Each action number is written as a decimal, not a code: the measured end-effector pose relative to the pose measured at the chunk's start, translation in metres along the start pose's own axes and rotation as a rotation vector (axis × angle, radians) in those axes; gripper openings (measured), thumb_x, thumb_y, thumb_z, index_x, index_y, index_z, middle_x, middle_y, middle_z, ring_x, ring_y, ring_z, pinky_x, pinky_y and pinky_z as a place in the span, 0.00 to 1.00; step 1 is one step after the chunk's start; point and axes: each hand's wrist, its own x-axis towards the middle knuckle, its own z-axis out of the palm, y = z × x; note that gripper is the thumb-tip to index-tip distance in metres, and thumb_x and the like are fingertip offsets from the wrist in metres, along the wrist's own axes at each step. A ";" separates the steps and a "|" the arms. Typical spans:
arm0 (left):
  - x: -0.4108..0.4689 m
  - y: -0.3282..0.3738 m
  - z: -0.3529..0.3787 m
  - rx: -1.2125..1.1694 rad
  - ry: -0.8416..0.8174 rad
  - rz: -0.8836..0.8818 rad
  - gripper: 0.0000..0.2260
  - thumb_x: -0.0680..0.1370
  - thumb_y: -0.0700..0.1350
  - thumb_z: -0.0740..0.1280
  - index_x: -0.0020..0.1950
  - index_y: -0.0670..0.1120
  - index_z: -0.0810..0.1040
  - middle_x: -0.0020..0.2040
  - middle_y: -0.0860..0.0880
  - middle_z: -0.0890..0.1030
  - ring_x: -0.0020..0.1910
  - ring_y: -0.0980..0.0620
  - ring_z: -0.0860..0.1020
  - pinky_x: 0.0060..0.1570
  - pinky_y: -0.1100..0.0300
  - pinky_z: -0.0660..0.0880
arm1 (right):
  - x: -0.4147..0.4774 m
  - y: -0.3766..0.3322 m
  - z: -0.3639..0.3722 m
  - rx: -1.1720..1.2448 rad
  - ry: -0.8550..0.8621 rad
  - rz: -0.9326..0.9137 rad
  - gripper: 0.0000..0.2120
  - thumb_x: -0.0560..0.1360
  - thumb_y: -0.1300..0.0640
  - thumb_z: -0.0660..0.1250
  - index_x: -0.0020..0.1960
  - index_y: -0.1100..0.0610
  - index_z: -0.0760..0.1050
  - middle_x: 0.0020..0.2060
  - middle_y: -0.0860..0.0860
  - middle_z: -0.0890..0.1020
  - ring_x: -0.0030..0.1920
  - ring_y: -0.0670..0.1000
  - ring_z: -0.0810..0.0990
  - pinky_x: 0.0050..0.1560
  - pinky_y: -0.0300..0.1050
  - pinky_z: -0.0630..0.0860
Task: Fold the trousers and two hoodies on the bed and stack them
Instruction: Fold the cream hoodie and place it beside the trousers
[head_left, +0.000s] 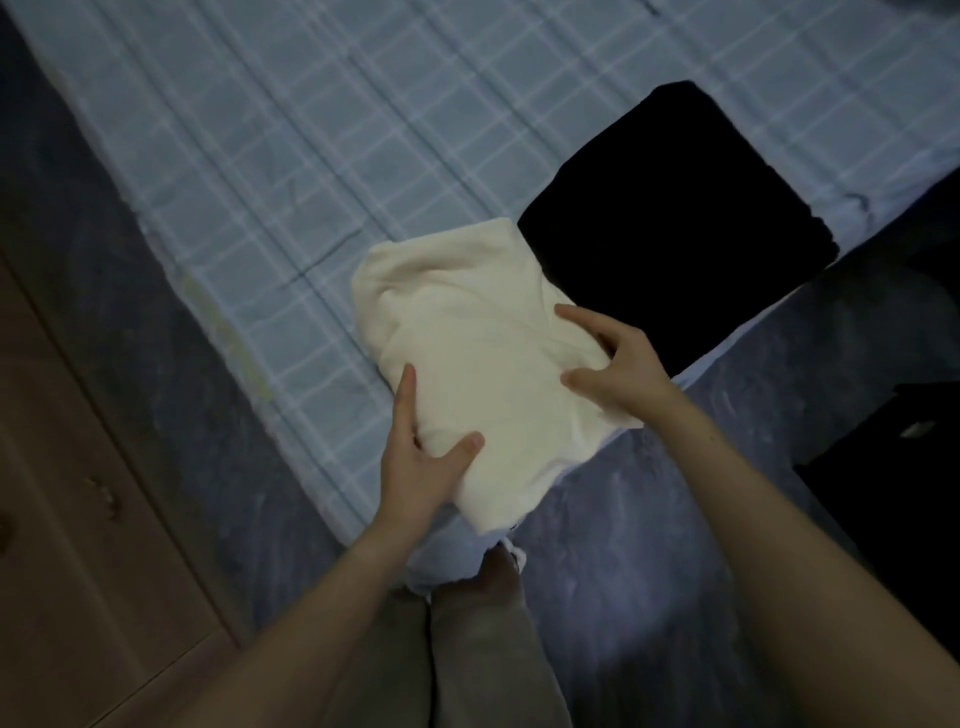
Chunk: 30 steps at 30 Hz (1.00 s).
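Gripping the folded cream hoodie (483, 358) at the bed's (249, 156) near edge, the left hand (421, 457) clasps its corner and the right hand (608, 364) pinches its side (fingers spread); a folded black garment (680, 223) touches it beyond; wooden drawers (78, 493) stand left.

Home bedroom, dimly lit. A bed (249, 171) in a blue-and-white checked sheet is filling most of the view; folded clothes are lying on it. A wooden drawer unit (78, 519) with knobs is standing alongside, blue carpet (623, 571) running between.
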 end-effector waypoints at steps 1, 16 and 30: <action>-0.001 0.003 0.002 -0.015 0.000 0.008 0.44 0.68 0.54 0.78 0.70 0.78 0.51 0.70 0.75 0.60 0.72 0.54 0.67 0.69 0.49 0.70 | 0.000 -0.003 -0.002 -0.002 0.031 -0.019 0.37 0.65 0.68 0.73 0.64 0.34 0.75 0.55 0.28 0.79 0.55 0.33 0.79 0.48 0.25 0.74; 0.014 0.010 0.025 0.091 -0.090 -0.043 0.47 0.68 0.58 0.76 0.73 0.74 0.44 0.65 0.63 0.67 0.60 0.59 0.70 0.54 0.66 0.68 | 0.009 0.018 -0.018 -0.031 -0.051 0.034 0.36 0.67 0.69 0.77 0.71 0.49 0.72 0.63 0.45 0.76 0.62 0.45 0.75 0.55 0.24 0.70; 0.040 0.044 -0.022 1.034 0.001 0.516 0.31 0.70 0.53 0.75 0.68 0.42 0.72 0.65 0.36 0.73 0.57 0.35 0.73 0.52 0.45 0.75 | -0.042 -0.023 0.052 -0.462 0.550 -0.005 0.28 0.78 0.58 0.65 0.76 0.59 0.65 0.76 0.59 0.64 0.76 0.61 0.61 0.76 0.57 0.58</action>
